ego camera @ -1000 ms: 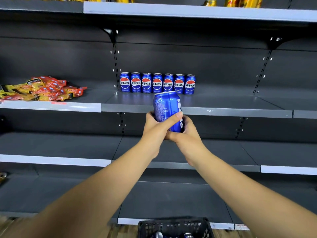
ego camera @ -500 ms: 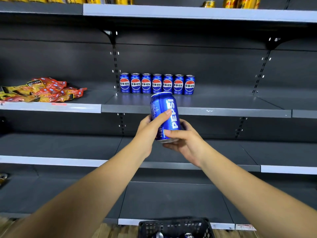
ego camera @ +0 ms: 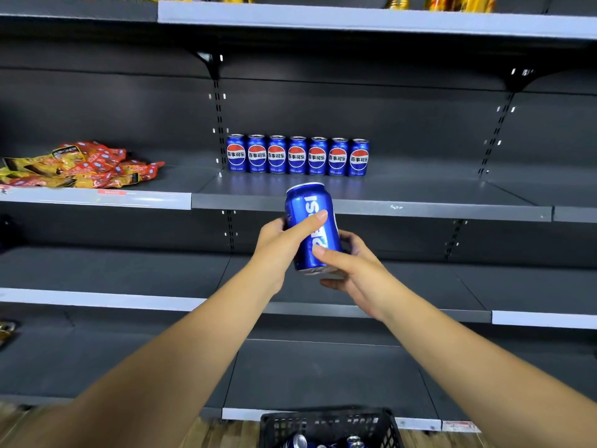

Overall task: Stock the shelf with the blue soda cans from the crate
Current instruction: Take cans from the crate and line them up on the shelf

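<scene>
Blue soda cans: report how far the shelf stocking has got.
Done: seven blue cans stand upright in a row at the back of the shelf. In hand: an eighth can, tilted, is gripped by the left hand and right hand below the shelf edge, not yet placed. Left: a few can tops show in the black crate; how many cannot be told.

Both forearms are bare from the near edge of the view up to the wrists, with no sleeves showing, and the left hand (ego camera: 277, 244) and right hand (ego camera: 352, 270) have short plain fingernails.
</scene>
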